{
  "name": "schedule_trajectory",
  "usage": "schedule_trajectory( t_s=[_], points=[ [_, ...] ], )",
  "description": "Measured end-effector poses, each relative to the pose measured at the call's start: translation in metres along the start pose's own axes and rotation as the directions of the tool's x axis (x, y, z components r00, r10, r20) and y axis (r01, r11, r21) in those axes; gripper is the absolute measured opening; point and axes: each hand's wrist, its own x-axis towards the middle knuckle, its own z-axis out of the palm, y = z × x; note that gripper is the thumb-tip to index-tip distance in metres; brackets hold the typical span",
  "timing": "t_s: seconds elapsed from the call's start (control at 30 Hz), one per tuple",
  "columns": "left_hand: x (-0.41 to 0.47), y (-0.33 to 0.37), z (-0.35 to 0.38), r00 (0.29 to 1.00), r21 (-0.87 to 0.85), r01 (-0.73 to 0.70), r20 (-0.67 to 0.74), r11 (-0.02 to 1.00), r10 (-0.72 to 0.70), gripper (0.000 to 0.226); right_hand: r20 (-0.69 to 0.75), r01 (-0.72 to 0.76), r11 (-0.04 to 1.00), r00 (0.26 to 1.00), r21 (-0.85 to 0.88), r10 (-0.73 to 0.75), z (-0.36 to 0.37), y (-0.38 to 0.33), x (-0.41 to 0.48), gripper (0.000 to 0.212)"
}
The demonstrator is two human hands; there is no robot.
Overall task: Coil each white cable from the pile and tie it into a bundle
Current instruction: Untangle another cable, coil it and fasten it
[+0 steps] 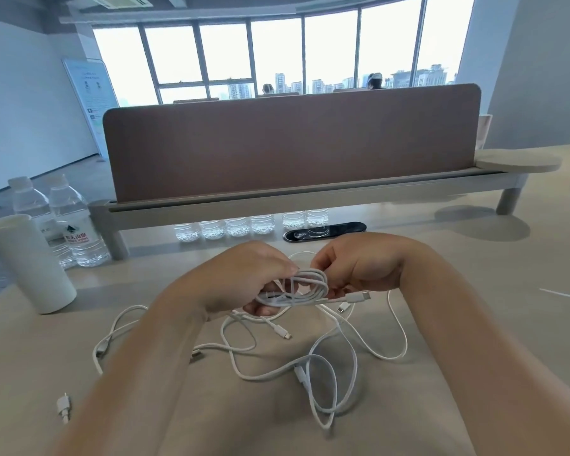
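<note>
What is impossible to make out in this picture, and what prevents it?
Head view:
- Far side of the coiled cable: covered by the left hand and right hand.
- Number of loose cables: unclear, they overlap one another.
- Tops of the row of bottles: hidden by the desk shelf.
- Text on the wall poster: too small.

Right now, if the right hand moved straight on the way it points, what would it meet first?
The right hand points left at the coil, which it is pinching. Beyond that, probably the left hand, which holds the same coil; depth is unclear.
</note>
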Motion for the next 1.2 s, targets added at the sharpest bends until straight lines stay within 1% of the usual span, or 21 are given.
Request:
schedule_trajectory(
  t_s=[0.07, 0.13, 0.23, 0.33, 0.43, 0.5, 0.63, 0.73, 0.83, 0.9, 0.97, 1.03, 1.07, 1.1, 1.2],
  points=[
    [0.000, 0.003, 0.002, 1.000, 0.058, 0.008, 0.000, 0.998, -0.008, 0.034, -0.058, -0.016, 0.993, 0.998, -0.114, 0.010, 0.002, -0.005, -0.002, 0.012],
    [-0.001, 0.005, 0.003, 1.000, 0.129, 0.010, -0.012, 0.992, -0.009, 0.035, -0.144, -0.023, 0.975, 0.990, -0.222, -0.009, 0.005, -0.010, -0.003, 0.007],
    [-0.002, 0.007, 0.002, 1.000, 0.176, 0.022, -0.010, 0.984, -0.021, 0.035, -0.217, 0.005, 0.954, 0.973, -0.301, -0.074, 0.008, -0.014, -0.003, 0.004],
    [-0.002, 0.007, 0.002, 0.998, 0.160, 0.061, 0.007, 0.985, -0.063, 0.032, -0.235, 0.045, 0.928, 0.962, -0.369, -0.140, 0.010, -0.015, -0.004, 0.003],
    [-0.002, 0.005, 0.003, 0.998, 0.143, 0.055, 0.032, 0.988, -0.060, 0.033, -0.219, 0.070, 0.912, 0.961, -0.404, -0.171, 0.013, -0.017, -0.005, 0.009],
    [-0.002, 0.005, 0.003, 0.995, 0.126, 0.052, 0.073, 0.991, -0.061, 0.036, -0.216, 0.085, 0.898, 0.957, -0.432, -0.195, 0.014, -0.019, -0.007, 0.010],
    [-0.002, 0.007, 0.006, 0.990, 0.088, 0.042, 0.128, 0.995, -0.053, 0.037, -0.258, 0.139, 0.865, 0.921, -0.482, -0.292, 0.018, -0.027, -0.007, 0.007],
    [-0.001, 0.006, 0.006, 0.992, 0.041, 0.039, 0.120, 0.998, -0.043, 0.037, -0.274, 0.182, 0.845, 0.894, -0.504, -0.356, 0.020, -0.031, -0.004, 0.013],
    [-0.002, 0.005, 0.002, 0.997, -0.018, 0.040, 0.063, 0.999, -0.038, 0.035, -0.318, 0.200, 0.820, 0.852, -0.536, -0.416, 0.023, -0.035, -0.003, 0.016],
    [0.001, 0.003, 0.000, 0.999, -0.079, 0.024, -0.033, 0.997, -0.027, 0.031, -0.383, 0.209, 0.814, 0.801, -0.542, -0.460, 0.028, -0.038, -0.001, 0.012],
    [0.006, -0.001, -0.003, 0.986, -0.203, 0.011, -0.160, 0.979, -0.044, 0.027, -0.463, 0.226, 0.822, 0.734, -0.523, -0.497, 0.034, -0.041, 0.002, 0.006],
    [0.011, -0.004, -0.006, 0.965, -0.358, 0.017, -0.239, 0.934, -0.110, 0.028, -0.520, 0.231, 0.816, 0.672, -0.530, -0.527, 0.039, -0.043, 0.003, 0.010],
    [0.012, -0.005, -0.008, 0.954, -0.424, 0.023, -0.263, 0.905, -0.147, 0.028, -0.528, 0.228, 0.808, 0.655, -0.544, -0.540, 0.040, -0.043, 0.003, 0.012],
    [0.013, -0.006, -0.010, 0.943, -0.466, 0.022, -0.285, 0.884, -0.173, 0.028, -0.522, 0.231, 0.801, 0.654, -0.552, -0.548, 0.042, -0.044, 0.003, 0.012],
    [0.014, -0.008, -0.014, 0.921, -0.503, -0.014, -0.342, 0.864, -0.184, 0.025, -0.477, 0.267, 0.812, 0.698, -0.518, -0.534, 0.045, -0.044, 0.005, 0.017]
  ],
)
